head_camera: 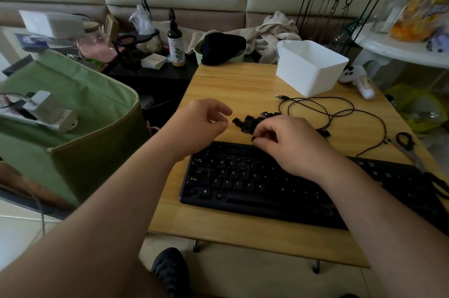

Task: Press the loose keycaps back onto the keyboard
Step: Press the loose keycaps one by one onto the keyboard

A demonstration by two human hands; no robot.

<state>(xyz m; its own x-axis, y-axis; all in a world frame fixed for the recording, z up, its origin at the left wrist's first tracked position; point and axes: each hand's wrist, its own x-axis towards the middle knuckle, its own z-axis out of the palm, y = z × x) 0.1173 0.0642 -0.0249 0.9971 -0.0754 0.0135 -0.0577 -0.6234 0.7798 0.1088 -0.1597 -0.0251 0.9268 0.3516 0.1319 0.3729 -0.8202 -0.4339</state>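
Right hand (286,142) pinches one keycap (254,139) just above keyboard (243,183) top edge, likely orienting it. Left hand (201,125) hovers loosely curled, holding nothing. Loose keycaps (247,120) piled just behind keyboard, within reach.

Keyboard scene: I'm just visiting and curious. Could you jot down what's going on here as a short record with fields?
Surface: wooden table
Main item: black keyboard, near the front edge
Loose parts: pile of black keycaps behind the keyboard
Right hand: pinches a small dark keycap over the keyboard's top row
Left hand: hovers beside the pile, fingers loosely curled, holding nothing
Cable: looped behind the keyboard
Other items: white bin at the back, scissors at the right
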